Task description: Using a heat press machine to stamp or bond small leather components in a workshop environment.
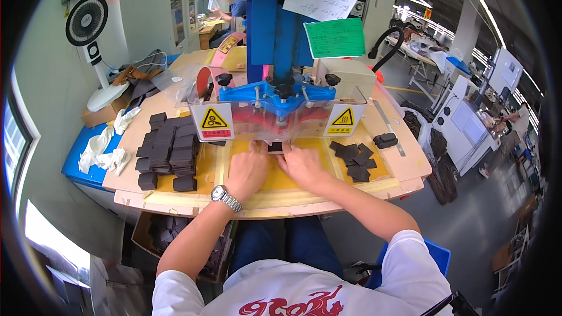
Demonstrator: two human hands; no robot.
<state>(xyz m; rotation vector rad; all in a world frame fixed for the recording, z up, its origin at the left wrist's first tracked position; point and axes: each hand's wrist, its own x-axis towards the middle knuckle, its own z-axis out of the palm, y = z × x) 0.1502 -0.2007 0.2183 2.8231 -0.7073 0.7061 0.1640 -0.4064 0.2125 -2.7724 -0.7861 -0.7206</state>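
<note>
Both my hands are under the front of a blue press [281,93], below its clear guard [293,118]. Between them lies a small flat black piece [275,148], with a pale strip along its near edge. My left hand [249,169], with a watch on the wrist, pinches the piece's left side. At its right side are the closed fingers of my right hand [302,167]. The guard's lower edge partly covers the fingertips. Stacks of dark flat pieces [170,146] stand left of my left hand, and loose dark pieces [354,161] lie scattered to the right.
A steel ruler [389,127] and a black block [385,140] lie at the table's right. Crumpled white gloves [105,151] rest on a blue surface at left, near a fan [86,20]. Below the table sits a box of dark pieces [175,231]. Another person [234,11] sits behind.
</note>
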